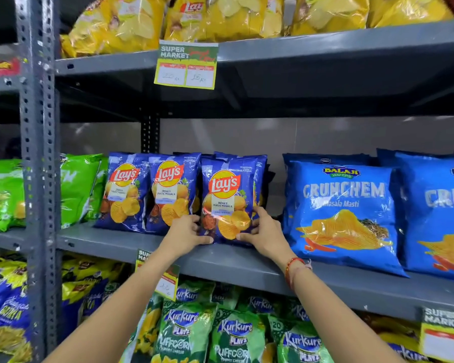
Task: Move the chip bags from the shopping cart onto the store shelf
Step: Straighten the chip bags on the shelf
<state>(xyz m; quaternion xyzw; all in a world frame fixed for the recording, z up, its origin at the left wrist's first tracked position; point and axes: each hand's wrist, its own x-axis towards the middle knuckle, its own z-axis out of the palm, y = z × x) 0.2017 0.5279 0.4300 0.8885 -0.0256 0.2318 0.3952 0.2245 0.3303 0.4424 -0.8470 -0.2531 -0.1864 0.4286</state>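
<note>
1. The blue chip bag [230, 203] is stood upright, long axis vertical, on the middle shelf [247, 260], just right of two matching bags [147, 192].
2. Its lower corners are gripped by the left hand [186, 233] and right hand [262, 231], equally near.

Blue Lay's bags [227, 200]: three front-facing, more behind, number unclear
Balaji bags [341, 213]: two front-facing
Green bags [79, 187]: at least two
Yellow bags [220, 17]: at least four
Kurkure bags [236, 336]: several, partly cut off
Price tags [186, 65]: three
Hands [186, 235]: two
</note>
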